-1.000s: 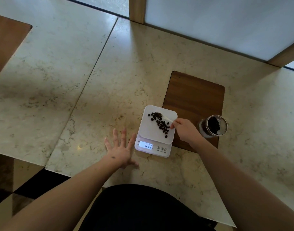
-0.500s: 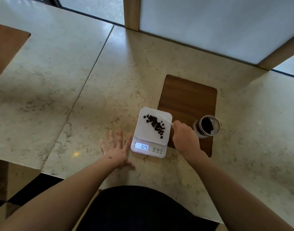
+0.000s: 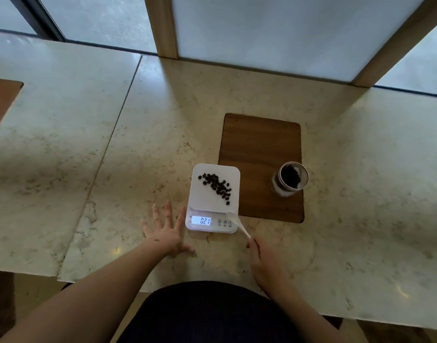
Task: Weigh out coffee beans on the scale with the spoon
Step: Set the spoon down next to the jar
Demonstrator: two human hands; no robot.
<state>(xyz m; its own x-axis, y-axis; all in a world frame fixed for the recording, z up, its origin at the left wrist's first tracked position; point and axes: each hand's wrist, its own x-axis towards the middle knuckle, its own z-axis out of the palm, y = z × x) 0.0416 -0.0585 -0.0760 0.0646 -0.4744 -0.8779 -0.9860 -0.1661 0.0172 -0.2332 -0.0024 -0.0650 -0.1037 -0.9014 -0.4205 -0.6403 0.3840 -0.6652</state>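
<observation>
A white digital scale (image 3: 200, 194) sits on the marble counter with a loose line of dark coffee beans (image 3: 217, 185) on its platform; its lit display reads 021. My right hand (image 3: 263, 261) is below the scale's right corner, holding the handle end of a small white spoon (image 3: 237, 222). The spoon's empty bowl hovers over the scale's button corner. My left hand (image 3: 166, 232) lies flat on the counter just left of the scale, fingers spread, holding nothing. A glass jar (image 3: 289, 179) with beans inside stands to the right.
The jar stands on a brown wooden board (image 3: 259, 149) that lies right of the scale. A seam in the marble counter (image 3: 108, 144) runs diagonally at the left. A white panel with wooden posts closes off the back. The counter's front edge is at my body.
My right hand has pulled the spoon back off the platform toward me, past the scale's front right corner. The beans stay on the scale. The left hand has not moved.
</observation>
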